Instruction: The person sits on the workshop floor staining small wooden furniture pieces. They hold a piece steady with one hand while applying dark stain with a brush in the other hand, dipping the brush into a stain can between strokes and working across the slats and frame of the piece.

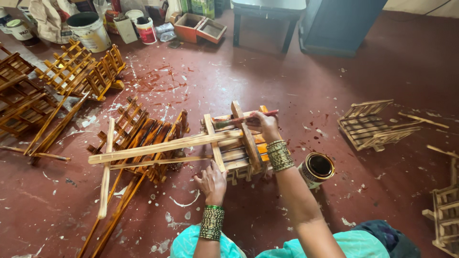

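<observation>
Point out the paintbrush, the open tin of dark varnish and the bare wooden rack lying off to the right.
paintbrush [241, 119], head view, on the middle of its handle.
open tin [319, 166], head view, on the dark liquid inside.
bare wooden rack [370, 126], head view, on its slatted middle.

Ahead of you: dark-stained wooden racks [71, 71] stacked far left on red floor [267, 81]. White paint bucket [90, 29] and small tins [146, 29] along back wall. Orange open box [198, 27] beside dark table [267, 9]. Unstained slatted rack [370, 124] to your right, another [444, 210] at right edge.
</observation>
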